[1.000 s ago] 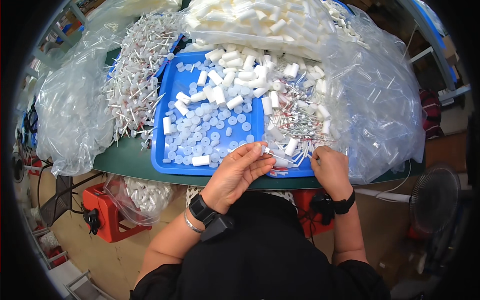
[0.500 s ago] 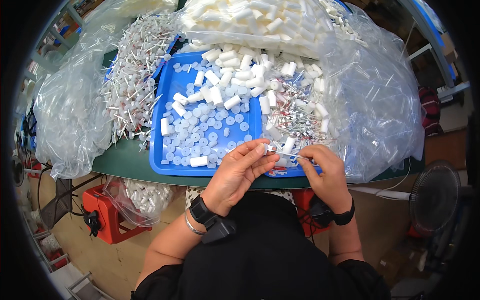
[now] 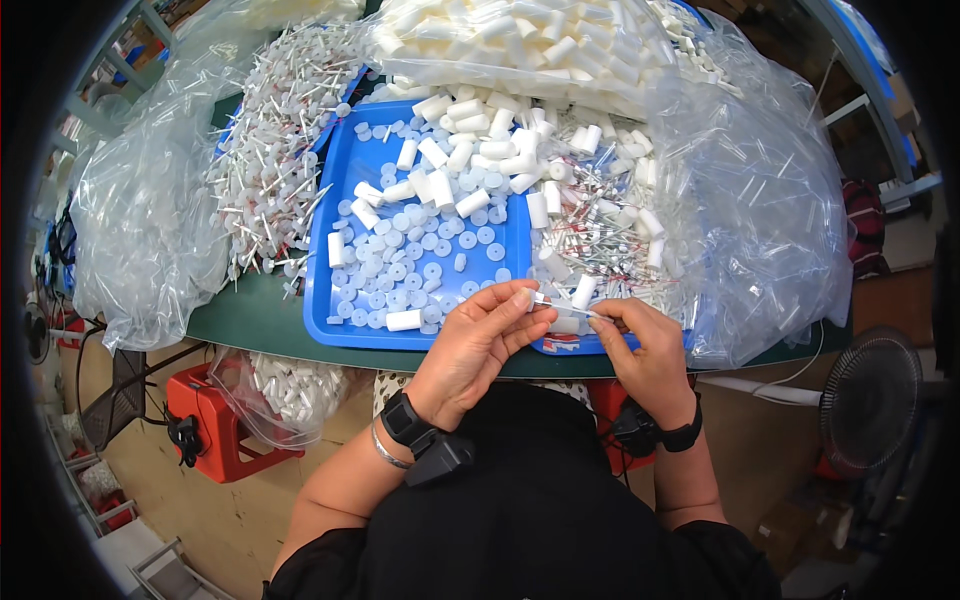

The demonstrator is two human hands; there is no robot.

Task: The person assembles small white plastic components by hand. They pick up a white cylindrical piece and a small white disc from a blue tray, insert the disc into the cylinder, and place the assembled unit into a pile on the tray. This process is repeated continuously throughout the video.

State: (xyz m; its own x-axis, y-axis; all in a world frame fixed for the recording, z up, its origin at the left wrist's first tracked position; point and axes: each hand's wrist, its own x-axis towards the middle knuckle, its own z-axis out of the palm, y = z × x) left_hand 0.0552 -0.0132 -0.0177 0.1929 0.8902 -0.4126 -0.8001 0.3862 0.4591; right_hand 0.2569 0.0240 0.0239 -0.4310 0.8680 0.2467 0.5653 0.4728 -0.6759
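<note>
In front of me, over the tray's near edge, both hands work on one thin, pale rod (image 3: 566, 308). My left hand (image 3: 468, 345) pinches its left end, where a small whitish piece shows between thumb and forefinger; its exact shape is partly hidden. Thumb and forefinger of my right hand (image 3: 650, 350) close on the rod's other end. Just beyond lie white cylinders (image 3: 404, 320) and many translucent discs (image 3: 397, 272) in a blue tray (image 3: 318, 290). Thin metal pins (image 3: 590, 240) are heaped behind my right hand.
Rods with discs (image 3: 275, 130) are piled at the left, beside a clear plastic bag (image 3: 150, 240). A big bag of white cylinders (image 3: 520, 45) fills the back. More clear plastic (image 3: 750, 220) lies right. Below are a red stool (image 3: 215, 430) and a fan (image 3: 870, 400).
My right hand has shifted slightly left and down along the rod, closer to my left hand. Both hands keep their pinch. The view has moved a little.
</note>
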